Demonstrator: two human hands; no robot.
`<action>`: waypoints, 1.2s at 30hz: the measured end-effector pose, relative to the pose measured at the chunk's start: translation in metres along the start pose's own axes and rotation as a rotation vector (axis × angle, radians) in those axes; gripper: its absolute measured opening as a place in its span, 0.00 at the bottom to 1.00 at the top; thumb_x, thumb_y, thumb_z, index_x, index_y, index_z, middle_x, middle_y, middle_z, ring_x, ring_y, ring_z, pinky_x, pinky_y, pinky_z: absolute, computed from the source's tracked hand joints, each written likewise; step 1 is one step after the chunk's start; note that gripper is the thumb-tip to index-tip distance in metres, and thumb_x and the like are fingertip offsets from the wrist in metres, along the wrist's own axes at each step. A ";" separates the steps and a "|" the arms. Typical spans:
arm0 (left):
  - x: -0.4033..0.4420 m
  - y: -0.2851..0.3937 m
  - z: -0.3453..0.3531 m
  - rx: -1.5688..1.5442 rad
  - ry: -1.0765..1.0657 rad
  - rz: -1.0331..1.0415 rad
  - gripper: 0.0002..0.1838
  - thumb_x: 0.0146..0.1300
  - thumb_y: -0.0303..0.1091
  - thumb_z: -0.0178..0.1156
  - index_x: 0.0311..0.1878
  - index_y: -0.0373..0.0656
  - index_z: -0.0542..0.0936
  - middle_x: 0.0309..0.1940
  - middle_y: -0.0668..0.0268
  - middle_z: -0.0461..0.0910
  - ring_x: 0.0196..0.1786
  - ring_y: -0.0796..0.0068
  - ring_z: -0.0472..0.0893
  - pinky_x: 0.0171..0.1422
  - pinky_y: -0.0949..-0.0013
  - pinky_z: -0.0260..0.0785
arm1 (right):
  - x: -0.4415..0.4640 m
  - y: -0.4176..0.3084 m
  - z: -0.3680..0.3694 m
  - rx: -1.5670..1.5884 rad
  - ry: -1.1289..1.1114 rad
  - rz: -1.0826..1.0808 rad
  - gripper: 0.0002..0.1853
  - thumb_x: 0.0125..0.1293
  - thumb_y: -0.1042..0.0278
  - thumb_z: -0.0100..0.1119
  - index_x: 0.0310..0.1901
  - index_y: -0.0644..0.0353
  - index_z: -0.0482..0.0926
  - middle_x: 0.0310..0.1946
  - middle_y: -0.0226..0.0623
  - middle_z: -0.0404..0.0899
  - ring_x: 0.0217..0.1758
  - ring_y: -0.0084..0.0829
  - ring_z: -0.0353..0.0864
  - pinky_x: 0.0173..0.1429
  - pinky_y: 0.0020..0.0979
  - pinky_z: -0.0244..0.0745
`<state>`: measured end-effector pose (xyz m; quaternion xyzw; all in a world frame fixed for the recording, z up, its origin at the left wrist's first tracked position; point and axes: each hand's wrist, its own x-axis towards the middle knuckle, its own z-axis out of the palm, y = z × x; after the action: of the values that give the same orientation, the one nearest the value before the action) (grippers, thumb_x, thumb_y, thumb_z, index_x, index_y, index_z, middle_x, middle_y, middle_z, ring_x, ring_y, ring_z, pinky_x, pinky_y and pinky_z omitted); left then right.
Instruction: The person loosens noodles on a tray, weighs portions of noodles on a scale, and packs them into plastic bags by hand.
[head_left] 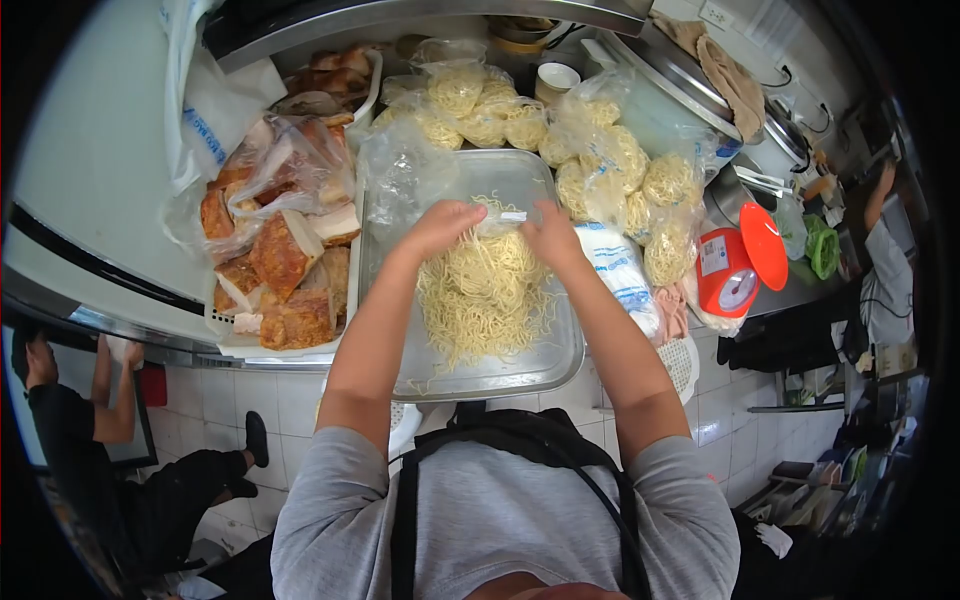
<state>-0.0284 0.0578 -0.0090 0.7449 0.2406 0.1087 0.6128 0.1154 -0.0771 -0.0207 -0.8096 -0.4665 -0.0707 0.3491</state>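
A heap of pale yellow noodles (480,300) lies loose on a metal tray (560,365) in front of me. Over the far part of the heap, my left hand (447,225) and my right hand (547,238) hold a small clear plastic bag (505,217) between them, fingers closed at either side of it. A white patch shows on the bag; its contents are hard to make out. Some noodle strands stick up beside my left thumb. More crumpled clear plastic (395,185) rests at the tray's far left.
Bagged noodle portions (457,95) stand behind the tray and to its right. Roasted pork slabs (285,255) fill a white crate on the left. At right are a pack of plastic bags (620,275) and a red scale (725,270). Other people (85,420) stand at both sides.
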 end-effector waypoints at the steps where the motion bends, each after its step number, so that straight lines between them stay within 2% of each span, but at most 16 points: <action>1: 0.003 0.002 0.000 0.033 0.034 0.021 0.22 0.53 0.50 0.54 0.23 0.36 0.75 0.16 0.71 0.69 0.21 0.82 0.66 0.26 0.74 0.59 | 0.000 0.010 0.008 0.085 -0.134 0.121 0.10 0.54 0.66 0.47 0.35 0.57 0.74 0.29 0.46 0.74 0.33 0.45 0.73 0.42 0.38 0.67; 2: 0.007 0.005 0.000 0.066 0.069 0.044 0.22 0.53 0.50 0.54 0.23 0.36 0.74 0.15 0.70 0.69 0.21 0.82 0.65 0.26 0.74 0.59 | 0.002 0.019 0.015 0.170 -0.267 0.238 0.11 0.54 0.65 0.46 0.36 0.58 0.75 0.28 0.46 0.74 0.33 0.45 0.73 0.42 0.38 0.67; 5: 0.012 0.021 -0.003 0.153 0.112 -0.015 0.20 0.55 0.49 0.52 0.31 0.37 0.76 0.24 0.70 0.74 0.27 0.81 0.69 0.34 0.74 0.63 | 0.014 0.020 0.022 0.369 -0.224 0.320 0.11 0.56 0.64 0.44 0.33 0.60 0.74 0.26 0.44 0.75 0.33 0.39 0.74 0.42 0.35 0.67; 8: 0.012 0.038 -0.015 0.219 0.172 -0.054 0.20 0.54 0.49 0.53 0.29 0.38 0.76 0.23 0.71 0.73 0.27 0.83 0.68 0.33 0.75 0.62 | 0.035 0.011 0.018 0.715 -0.233 0.348 0.11 0.57 0.63 0.44 0.35 0.61 0.72 0.28 0.37 0.75 0.36 0.33 0.73 0.41 0.32 0.66; 11: 0.004 0.057 -0.023 0.120 0.307 0.156 0.21 0.56 0.49 0.51 0.26 0.37 0.75 0.17 0.71 0.69 0.22 0.82 0.66 0.28 0.75 0.60 | 0.054 -0.043 -0.030 1.098 -0.295 0.499 0.13 0.55 0.63 0.48 0.39 0.62 0.69 0.32 0.33 0.74 0.39 0.31 0.72 0.43 0.31 0.66; 14: 0.009 0.065 -0.027 -0.022 0.281 0.312 0.19 0.58 0.46 0.49 0.31 0.36 0.76 0.21 0.72 0.72 0.26 0.84 0.68 0.33 0.78 0.62 | 0.059 -0.060 -0.023 0.917 -0.290 0.134 0.20 0.52 0.63 0.53 0.45 0.62 0.66 0.38 0.33 0.73 0.42 0.34 0.71 0.44 0.31 0.66; 16: 0.000 0.085 -0.023 -0.079 0.196 0.331 0.18 0.58 0.45 0.49 0.35 0.37 0.76 0.29 0.67 0.74 0.33 0.81 0.69 0.40 0.76 0.62 | 0.060 -0.070 -0.003 0.775 -0.002 -0.171 0.21 0.50 0.64 0.56 0.45 0.63 0.67 0.38 0.35 0.74 0.41 0.32 0.72 0.44 0.30 0.66; 17: -0.004 0.091 -0.022 -0.107 0.153 0.340 0.18 0.58 0.44 0.48 0.37 0.38 0.76 0.33 0.65 0.75 0.36 0.79 0.70 0.43 0.75 0.62 | 0.062 -0.070 0.000 0.734 0.013 -0.180 0.21 0.49 0.64 0.56 0.45 0.63 0.68 0.38 0.37 0.74 0.40 0.32 0.72 0.43 0.29 0.66; 18: -0.002 0.090 -0.027 0.021 0.244 0.359 0.19 0.57 0.46 0.49 0.39 0.39 0.75 0.39 0.62 0.72 0.42 0.75 0.68 0.47 0.73 0.60 | 0.063 -0.073 0.000 0.693 0.028 -0.188 0.21 0.49 0.65 0.57 0.44 0.64 0.69 0.38 0.38 0.75 0.40 0.31 0.73 0.43 0.29 0.67; 20: 0.004 0.081 -0.040 0.279 0.420 0.391 0.22 0.54 0.49 0.51 0.45 0.41 0.73 0.51 0.55 0.66 0.54 0.67 0.64 0.54 0.68 0.56 | 0.069 -0.080 -0.023 0.671 -0.196 0.078 0.20 0.49 0.65 0.56 0.43 0.65 0.70 0.36 0.40 0.75 0.39 0.31 0.74 0.42 0.29 0.67; 23: -0.010 0.062 -0.043 0.705 0.754 0.024 0.33 0.48 0.53 0.56 0.56 0.47 0.64 0.60 0.51 0.52 0.63 0.57 0.50 0.62 0.62 0.47 | 0.069 -0.072 -0.043 0.771 -0.079 0.277 0.17 0.48 0.66 0.56 0.40 0.65 0.72 0.33 0.43 0.76 0.37 0.33 0.75 0.42 0.30 0.67; 26: -0.027 0.046 -0.023 1.003 0.533 -0.339 0.45 0.42 0.53 0.60 0.62 0.50 0.52 0.61 0.51 0.48 0.65 0.54 0.45 0.63 0.58 0.45 | 0.052 -0.045 -0.040 0.810 -0.002 0.240 0.12 0.51 0.70 0.50 0.38 0.64 0.71 0.30 0.37 0.74 0.31 0.26 0.75 0.34 0.26 0.69; 29: -0.026 0.015 -0.005 1.063 0.487 -0.364 0.44 0.45 0.47 0.59 0.63 0.51 0.47 0.61 0.51 0.49 0.62 0.54 0.53 0.60 0.58 0.53 | 0.028 -0.008 -0.011 0.405 -0.012 -0.074 0.14 0.47 0.75 0.51 0.40 0.62 0.71 0.33 0.40 0.73 0.38 0.35 0.74 0.42 0.28 0.68; 32: 0.002 -0.039 -0.022 0.875 0.405 -0.457 0.32 0.51 0.38 0.54 0.60 0.51 0.55 0.55 0.51 0.60 0.54 0.55 0.66 0.53 0.58 0.62 | -0.009 -0.018 -0.014 0.146 -0.241 -0.159 0.20 0.43 0.77 0.56 0.42 0.55 0.73 0.41 0.43 0.71 0.44 0.41 0.71 0.47 0.32 0.67; 35: 0.003 -0.031 -0.032 0.916 0.466 -0.352 0.21 0.52 0.29 0.48 0.52 0.47 0.66 0.45 0.54 0.70 0.44 0.57 0.74 0.47 0.60 0.66 | -0.010 -0.004 -0.009 0.228 -0.277 -0.127 0.24 0.41 0.82 0.55 0.44 0.51 0.73 0.43 0.42 0.69 0.46 0.40 0.70 0.48 0.32 0.66; 36: 0.000 -0.018 -0.032 0.897 0.539 -0.225 0.18 0.51 0.28 0.47 0.48 0.46 0.68 0.43 0.54 0.72 0.43 0.57 0.74 0.46 0.60 0.66 | -0.005 -0.005 -0.013 0.240 -0.240 -0.086 0.24 0.41 0.83 0.55 0.44 0.51 0.73 0.43 0.42 0.69 0.46 0.40 0.69 0.48 0.31 0.66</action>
<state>-0.0464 0.0875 -0.0189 0.8489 0.4907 0.1163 0.1583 0.1110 -0.0876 -0.0103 -0.7440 -0.5442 0.0677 0.3818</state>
